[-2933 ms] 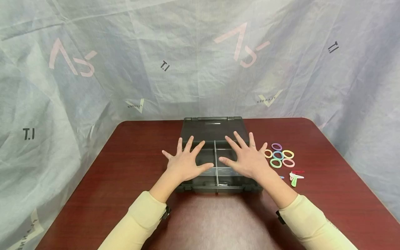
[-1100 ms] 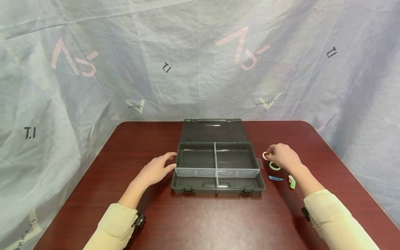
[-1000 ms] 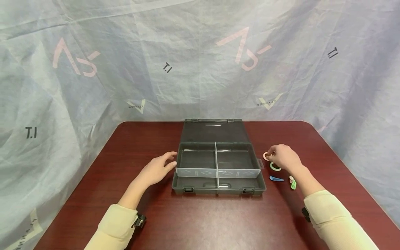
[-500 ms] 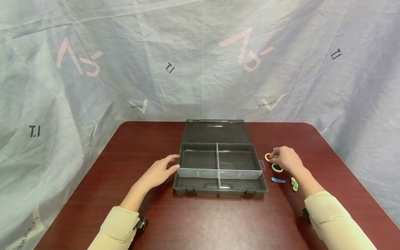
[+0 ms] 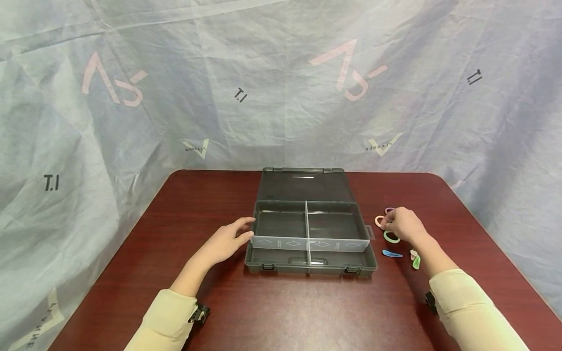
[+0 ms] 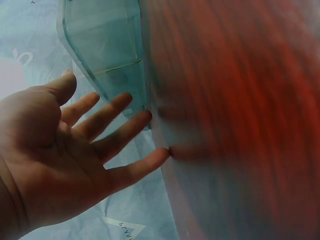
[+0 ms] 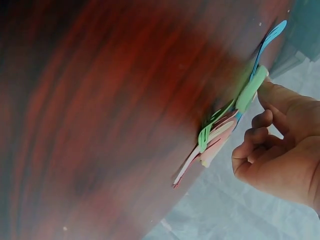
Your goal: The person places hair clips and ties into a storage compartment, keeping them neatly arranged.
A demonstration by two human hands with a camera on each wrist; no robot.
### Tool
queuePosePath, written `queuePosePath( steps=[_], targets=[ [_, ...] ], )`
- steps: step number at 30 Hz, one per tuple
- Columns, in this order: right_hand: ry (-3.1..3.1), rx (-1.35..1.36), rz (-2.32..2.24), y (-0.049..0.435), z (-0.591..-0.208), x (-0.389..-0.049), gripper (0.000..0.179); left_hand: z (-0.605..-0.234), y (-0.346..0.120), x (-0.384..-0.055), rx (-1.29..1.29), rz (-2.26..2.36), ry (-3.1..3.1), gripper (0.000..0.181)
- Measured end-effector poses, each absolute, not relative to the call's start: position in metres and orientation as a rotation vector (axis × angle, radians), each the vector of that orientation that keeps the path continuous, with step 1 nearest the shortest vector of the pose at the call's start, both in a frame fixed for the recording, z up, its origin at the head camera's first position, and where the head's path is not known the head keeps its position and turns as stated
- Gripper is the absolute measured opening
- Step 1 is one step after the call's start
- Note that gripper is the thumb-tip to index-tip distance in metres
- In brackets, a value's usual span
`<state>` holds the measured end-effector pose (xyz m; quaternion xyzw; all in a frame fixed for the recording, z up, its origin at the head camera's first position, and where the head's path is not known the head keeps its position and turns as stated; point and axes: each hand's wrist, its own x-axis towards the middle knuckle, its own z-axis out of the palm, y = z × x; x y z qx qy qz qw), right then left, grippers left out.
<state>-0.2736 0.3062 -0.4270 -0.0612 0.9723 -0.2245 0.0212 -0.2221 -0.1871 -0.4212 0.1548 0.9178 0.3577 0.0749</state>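
Note:
A smoky-grey plastic compartment box (image 5: 281, 268) lies with its lid raised back in the head view. My left hand (image 5: 224, 242) is beside its left wall, fingers loosely spread; whether the fingertips touch it is unclear. To the box's right, my right hand (image 5: 406, 225) is low over several hair ties, thumb and index finger reaching down and the other fingers curled. Near its fingertips are a peach hair tie (image 5: 379, 222) and a green hair tie (image 5: 391, 237). A purple hair tie (image 5: 389, 210) peeks out behind the hand. Any tie between the fingertips is hidden.
A blue snap hair clip (image 5: 392, 254) lies right of the box. A green hair clip (image 5: 415, 263) lies nearer the right forearm, with other clips partly hidden. White dividers (image 5: 307, 243) split the box into compartments. A grey cloth (image 5: 281, 97) hangs behind the table.
Both hands have left their spread position above the box: the left went to its left side, the right to the hair ties. Lately the right hand shifted slightly, and the purple tie came into view.

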Motion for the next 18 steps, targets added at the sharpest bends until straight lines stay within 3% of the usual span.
queuePosePath(
  steps=[18],
  targets=[
    [2.984,-0.247,-0.655,0.3006,-0.4192,-0.2784,0.015,-0.4229,-0.1917,-0.2256,0.442,1.184,2.659,0.056]
  ],
)
